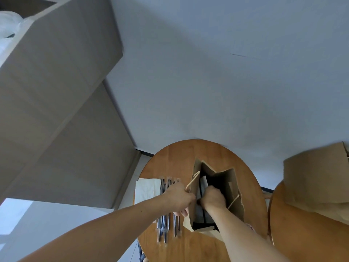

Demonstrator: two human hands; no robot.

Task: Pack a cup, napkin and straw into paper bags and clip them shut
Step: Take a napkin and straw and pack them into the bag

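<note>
On the counter (170,159), the left grip (179,197) pinches the left wall of the open paper bag (232,178). Just right of it, the right grip (213,198) is curled inside the bag's mouth; whether it holds anything is hidden. Straws (166,227) lie beneath the left grip, napkins (148,188) left of it.

The paper bag (229,178) stands on the table (170,159). Straws (165,227) lie left of it, napkins (148,188), seemingly, further left at the edge.

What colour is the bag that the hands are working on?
The paper bag is plain brown, dark inside; the head view, the only one, shows it.
</note>
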